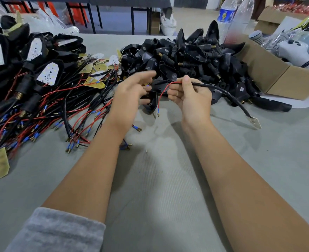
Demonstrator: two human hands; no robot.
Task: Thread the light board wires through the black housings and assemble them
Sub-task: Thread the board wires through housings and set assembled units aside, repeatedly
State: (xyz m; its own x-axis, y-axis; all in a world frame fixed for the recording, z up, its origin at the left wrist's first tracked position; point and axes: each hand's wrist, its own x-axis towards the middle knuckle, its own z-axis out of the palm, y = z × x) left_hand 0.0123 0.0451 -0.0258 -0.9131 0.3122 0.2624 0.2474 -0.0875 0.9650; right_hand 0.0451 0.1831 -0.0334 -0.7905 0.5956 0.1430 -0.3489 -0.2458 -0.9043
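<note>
My right hand (190, 96) pinches a black sheathed cable (228, 96) between thumb and fingers. Its red wire (159, 101) loops down from the pinch, ending in a blue and brass terminal. The cable's far end carries a small light board (256, 123) lying on the table to the right. My left hand (131, 92) is just left of the red wire. Its lower fingers curl round a black housing (152, 103), while its upper fingers are raised and blurred. A big pile of black housings (186, 57) lies behind both hands.
Loose light boards with red and black wires (62, 100) are heaped at the left, with assembled units (48, 71) behind them. A cardboard box (270, 75) stands at the right, with plastic bottles (226, 15) behind it. The grey table mat (159, 179) lies under my forearms.
</note>
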